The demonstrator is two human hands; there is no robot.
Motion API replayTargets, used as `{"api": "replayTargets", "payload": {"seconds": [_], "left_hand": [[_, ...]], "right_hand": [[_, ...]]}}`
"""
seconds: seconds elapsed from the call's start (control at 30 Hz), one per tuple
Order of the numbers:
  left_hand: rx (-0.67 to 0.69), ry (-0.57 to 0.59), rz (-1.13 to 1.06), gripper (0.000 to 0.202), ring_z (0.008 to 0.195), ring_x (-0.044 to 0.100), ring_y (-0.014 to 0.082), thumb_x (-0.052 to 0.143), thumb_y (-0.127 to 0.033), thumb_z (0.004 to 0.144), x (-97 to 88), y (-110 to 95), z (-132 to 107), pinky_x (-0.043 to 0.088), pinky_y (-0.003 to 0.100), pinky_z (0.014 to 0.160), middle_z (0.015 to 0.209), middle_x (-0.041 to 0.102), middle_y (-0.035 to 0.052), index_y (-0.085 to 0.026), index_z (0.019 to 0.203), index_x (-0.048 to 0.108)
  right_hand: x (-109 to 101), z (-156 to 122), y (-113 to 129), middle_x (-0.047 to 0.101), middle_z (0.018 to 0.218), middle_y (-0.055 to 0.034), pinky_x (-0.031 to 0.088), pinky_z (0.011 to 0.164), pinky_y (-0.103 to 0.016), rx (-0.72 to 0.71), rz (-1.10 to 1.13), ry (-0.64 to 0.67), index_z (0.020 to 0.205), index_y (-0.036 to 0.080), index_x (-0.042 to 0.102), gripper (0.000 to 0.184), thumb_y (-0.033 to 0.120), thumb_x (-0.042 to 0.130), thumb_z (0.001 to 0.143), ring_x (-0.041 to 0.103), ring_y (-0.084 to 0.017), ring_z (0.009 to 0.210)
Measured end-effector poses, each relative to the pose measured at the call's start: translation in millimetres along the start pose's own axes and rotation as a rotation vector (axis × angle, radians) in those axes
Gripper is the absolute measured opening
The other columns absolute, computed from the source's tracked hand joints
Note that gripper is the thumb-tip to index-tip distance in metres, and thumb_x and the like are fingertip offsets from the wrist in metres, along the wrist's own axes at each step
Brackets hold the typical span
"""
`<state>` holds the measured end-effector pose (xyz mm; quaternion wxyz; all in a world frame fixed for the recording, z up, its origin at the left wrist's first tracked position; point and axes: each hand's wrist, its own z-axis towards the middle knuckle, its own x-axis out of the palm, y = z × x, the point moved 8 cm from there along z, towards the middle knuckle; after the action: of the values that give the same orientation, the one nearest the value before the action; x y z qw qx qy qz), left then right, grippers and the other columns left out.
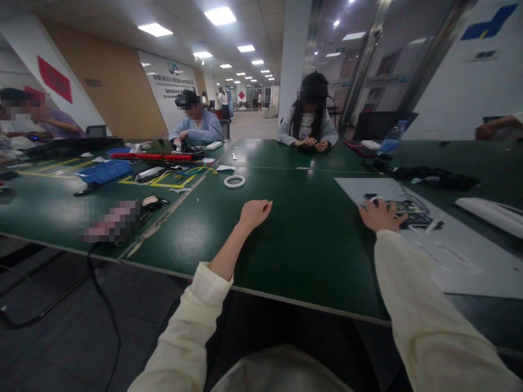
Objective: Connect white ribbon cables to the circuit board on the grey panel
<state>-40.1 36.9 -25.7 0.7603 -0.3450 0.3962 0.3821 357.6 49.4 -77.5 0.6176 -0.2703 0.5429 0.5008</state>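
Note:
My left hand [256,214] rests on the green table [302,239], its fingers curled in and nothing showing in them. To the right, my right hand [381,215] is over the left end of a cluster of electronic parts, fingers spread and bent downward. Beside its fingertips lies a circuit board [408,207] with dark components and a loop of cable. Whether the fingertips press on a part is hard to make out. Under these parts is a large light-grey board [445,245], with small white strips [433,227] near them.
A white tape ring [234,182] and a small wrench [234,156] lie ahead. Leftward are a blue bin [105,171], a red power strip [163,156] and wires. A water bottle [393,137] and black cables [433,177] sit at right. Two people [308,122] [198,125] sit opposite.

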Motion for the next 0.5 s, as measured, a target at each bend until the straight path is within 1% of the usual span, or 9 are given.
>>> {"api": "replayTargets", "payload": {"seconds": [0.1, 0.2, 0.3, 0.33, 0.4, 0.47, 0.5], "left_hand": [[0.004, 0.026, -0.011, 0.047, 0.061, 0.055, 0.0167, 0.028, -0.042, 0.094, 2.5, -1, 0, 0.031, 0.027, 0.057, 0.069, 0.063, 0.0075, -0.017, 0.069, 0.060], [-0.001, 0.040, -0.009, 0.047, 0.060, 0.055, 0.0152, 0.028, -0.041, 0.094, 4.0, -2, 0, 0.031, 0.026, 0.057, 0.068, 0.063, 0.0070, -0.017, 0.069, 0.059], [0.019, 0.066, -0.001, 0.048, 0.060, 0.055, 0.0149, 0.027, -0.041, 0.094, 7.4, -5, 1, 0.031, 0.026, 0.056, 0.068, 0.063, 0.0069, -0.016, 0.070, 0.060], [0.031, 0.077, 0.007, 0.048, 0.060, 0.055, 0.0150, 0.027, -0.041, 0.094, 9.1, -6, 1, 0.031, 0.026, 0.055, 0.068, 0.063, 0.0068, -0.016, 0.070, 0.061], [0.043, 0.096, 0.038, 0.048, 0.061, 0.056, 0.0156, 0.027, -0.041, 0.094, 12.3, -7, 1, 0.031, 0.026, 0.055, 0.068, 0.063, 0.0071, -0.016, 0.072, 0.062], [0.045, 0.104, 0.079, 0.048, 0.063, 0.057, 0.0162, 0.028, -0.041, 0.094, 14.7, -8, 2, 0.031, 0.026, 0.055, 0.070, 0.064, 0.0076, -0.016, 0.074, 0.064], [0.044, 0.105, 0.095, 0.047, 0.064, 0.058, 0.0164, 0.029, -0.040, 0.094, 15.6, -8, 2, 0.031, 0.026, 0.055, 0.070, 0.065, 0.0077, -0.016, 0.075, 0.065]], "right_hand": [[-1, 4, -13, 0.028, 0.144, -0.0168, 0.005, 0.094, -0.070, 0.019, 0.021, -0.007, 0.129, 0.019, 0.050, 0.053, 0.045, 0.030, 0.088, 0.013, -0.043, 0.130], [0, 6, -24, 0.029, 0.143, -0.0172, 0.006, 0.094, -0.069, 0.039, 0.032, -0.017, 0.128, 0.017, 0.051, 0.054, 0.045, 0.031, 0.087, 0.013, -0.043, 0.130], [-2, 5, -26, 0.031, 0.142, -0.0181, 0.007, 0.095, -0.068, 0.036, 0.037, -0.048, 0.126, 0.015, 0.052, 0.053, 0.044, 0.034, 0.086, 0.014, -0.043, 0.130], [-4, 5, -25, 0.032, 0.141, -0.0186, 0.007, 0.096, -0.067, 0.034, 0.044, -0.077, 0.126, 0.015, 0.052, 0.052, 0.044, 0.036, 0.086, 0.014, -0.043, 0.129], [-14, 4, -24, 0.034, 0.139, -0.0188, 0.008, 0.098, -0.065, 0.046, 0.083, -0.178, 0.125, 0.015, 0.053, 0.051, 0.043, 0.040, 0.085, 0.017, -0.041, 0.129], [-30, 6, -31, 0.034, 0.138, -0.0181, 0.013, 0.101, -0.059, 0.095, 0.162, -0.323, 0.124, 0.016, 0.053, 0.049, 0.042, 0.043, 0.083, 0.020, -0.037, 0.129], [-39, 7, -40, 0.033, 0.138, -0.0184, 0.015, 0.101, -0.057, 0.140, 0.208, -0.406, 0.124, 0.016, 0.052, 0.049, 0.040, 0.045, 0.082, 0.020, -0.035, 0.129]]}}
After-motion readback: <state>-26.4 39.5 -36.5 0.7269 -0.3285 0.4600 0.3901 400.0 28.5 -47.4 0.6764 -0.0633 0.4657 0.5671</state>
